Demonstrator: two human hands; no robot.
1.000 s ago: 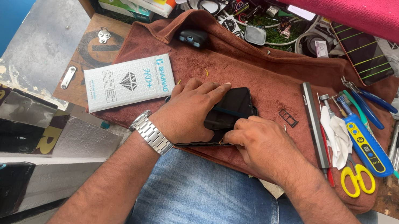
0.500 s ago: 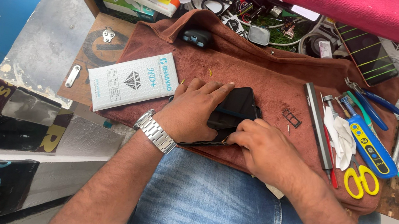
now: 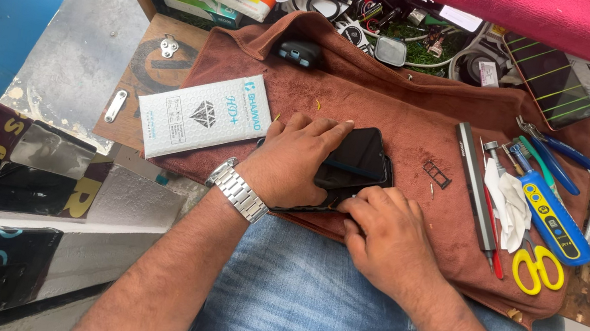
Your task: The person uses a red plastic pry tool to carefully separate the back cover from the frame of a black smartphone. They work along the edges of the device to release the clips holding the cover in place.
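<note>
Head view: the left hand (image 3: pixel 294 159), with a metal watch at the wrist, lies palm-down over the left half of a black phone (image 3: pixel 355 160), fingers pressed together and curled along its upper left edge, pinning it flat on the brown cloth (image 3: pixel 395 102); the right hand (image 3: pixel 385 236) comes in from below, its fingertips (image 3: pixel 363 202) bunched against the phone's lower edge, where a thin dark tool (image 3: pixel 303 208) pokes out to the left beneath the left palm; whether the right hand pinches that tool I cannot tell, since the grip is hidden. The step in hand looks like working at the phone's bottom edge, prying or seating something there; it calls for a steady hold from the left hand and small, careful pressure from the right. The phone sits between the two hands, touching both, slightly tilted on the cloth; a white flat box (image 3: pixel 202 116) lies just left of the left hand; yellow-handled scissors (image 3: pixel 535 268) lie well apart to the right.
</note>
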